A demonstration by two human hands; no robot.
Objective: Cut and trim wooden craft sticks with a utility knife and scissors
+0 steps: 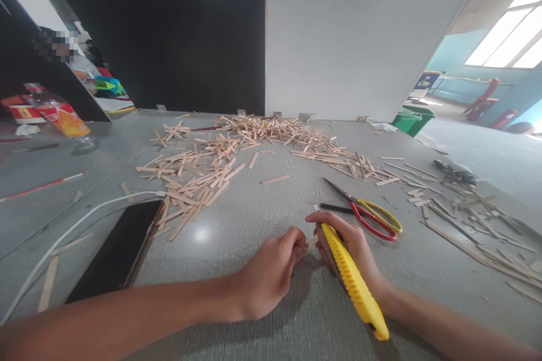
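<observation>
My right hand is closed around a yellow utility knife, its handle slanting toward me and a short bit of blade showing past the fingers. Close beside it, my left hand is closed in a pinch on a small wooden craft stick; most of the stick is hidden by the fingers of both hands. Just beyond my right hand lie scissors with one red and one yellow handle, blades apart. A dark, thin object rests by the scissors, partly hidden.
Loose craft sticks are heaped in an arc across the grey table. A phone with a white cable lies left. Farther left stands a drink bottle. Wood scraps lie right. Panels rise behind.
</observation>
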